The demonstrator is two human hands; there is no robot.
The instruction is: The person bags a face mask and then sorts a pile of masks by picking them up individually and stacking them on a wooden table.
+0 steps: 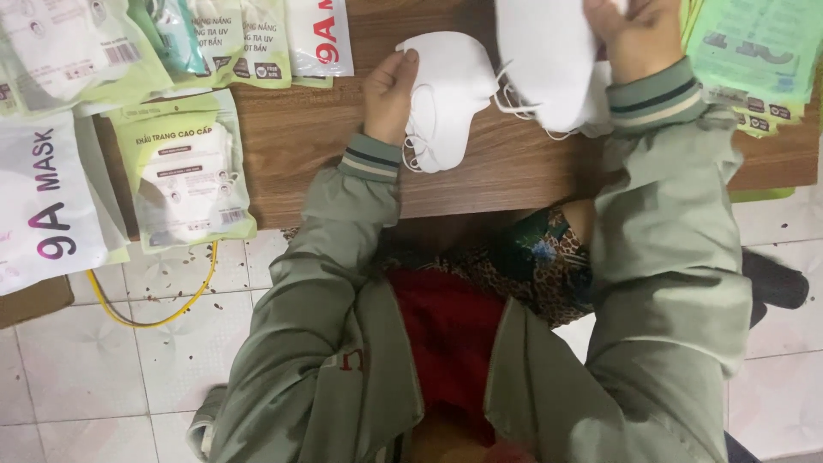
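Note:
My left hand (390, 90) grips the edge of a white folded face mask (450, 99) that rests on the brown wooden table (317, 129), its ear loops hanging at the lower side. My right hand (639, 34) holds a stack of white masks (549, 60) raised at the top of the view, with loose ear loops trailing below. Both arms wear grey-green jacket sleeves with striped cuffs.
Packed masks in light green bags (184, 171) and white bags (39, 201) lie at the left of the table. Flat green empty bags (754, 60) are piled at the right. A yellow cable (154, 317) runs over the tiled floor (86, 369).

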